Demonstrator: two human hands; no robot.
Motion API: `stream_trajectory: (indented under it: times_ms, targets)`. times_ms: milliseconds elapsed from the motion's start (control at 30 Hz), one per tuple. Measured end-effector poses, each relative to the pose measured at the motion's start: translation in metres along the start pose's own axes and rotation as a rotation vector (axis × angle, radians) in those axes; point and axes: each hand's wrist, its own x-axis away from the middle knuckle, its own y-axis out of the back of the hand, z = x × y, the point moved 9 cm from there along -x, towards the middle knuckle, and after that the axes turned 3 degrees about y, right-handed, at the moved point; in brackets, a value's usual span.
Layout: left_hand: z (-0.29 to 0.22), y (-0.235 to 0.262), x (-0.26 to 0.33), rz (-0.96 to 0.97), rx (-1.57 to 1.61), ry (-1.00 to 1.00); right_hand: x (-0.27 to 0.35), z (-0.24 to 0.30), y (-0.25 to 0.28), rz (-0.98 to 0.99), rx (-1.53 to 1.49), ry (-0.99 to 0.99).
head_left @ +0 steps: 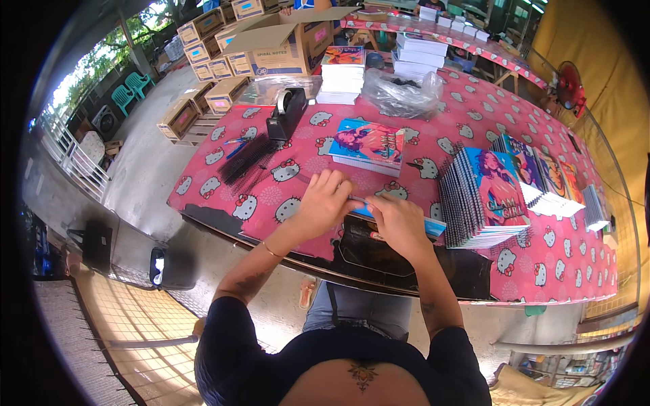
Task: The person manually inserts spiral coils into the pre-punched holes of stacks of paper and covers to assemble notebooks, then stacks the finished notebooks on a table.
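At the table's front edge I hold a blue-covered notebook (pixel 435 227), tilted so that mostly a narrow strip of it shows. My left hand (pixel 326 199) is closed at its left end, fingers curled. My right hand (pixel 401 224) grips over its middle, thumb toward the left hand. Whether a binding coil is between my fingers is too small to tell. Just beyond my hands lies a short stack of notebooks (pixel 369 142) with a pink and blue cover. To the right stands a tall stack of spiral-bound notebooks (pixel 497 186). Black plastic coils (pixel 245 162) lie in a heap on the left.
A black tape dispenser (pixel 287 114) stands behind the coils. Farther back are a paper stack (pixel 340 78) and a clear plastic bag (pixel 403 93). More notebook stacks (pixel 552 177) line the right. Cartons (pixel 281 51) are piled beyond the pink patterned table (pixel 305 145).
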Motion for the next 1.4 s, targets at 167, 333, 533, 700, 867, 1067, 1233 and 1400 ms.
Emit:
stream_trajectory:
  times_ms: [167,333,533,700,867,1067,1233,1400]
  targets:
    - [-0.036,-0.052,0.062,-0.192,-0.192,0.038,0.001,0.005,0.000,-0.030,0.027,0.001]
    - [-0.010,-0.013,0.034,-0.277,-0.268,0.188,0.005,0.013,0.004,-0.081,0.056,0.090]
    - [-0.043,-0.019,0.043,-0.278,-0.244,-0.005,0.034,-0.006,0.024,0.037,0.149,0.012]
    - [-0.053,-0.040,0.052,-0.049,-0.122,-0.030,0.035,-0.006,0.023,0.054,0.090,0.084]
    - [-0.051,0.002,0.006,-0.378,-0.270,0.005,0.034,-0.008,0.028,0.101,0.045,0.041]
    - [-0.069,-0.015,0.025,-0.097,-0.240,-0.028,0.043,-0.010,0.027,0.038,0.093,0.091]
    - [-0.084,-0.028,0.043,-0.132,-0.254,-0.242,0.043,-0.008,0.027,0.060,0.014,0.004]
    - [-0.084,-0.014,0.007,-0.058,-0.446,-0.140,0.043,0.001,0.036,0.001,0.034,0.056]
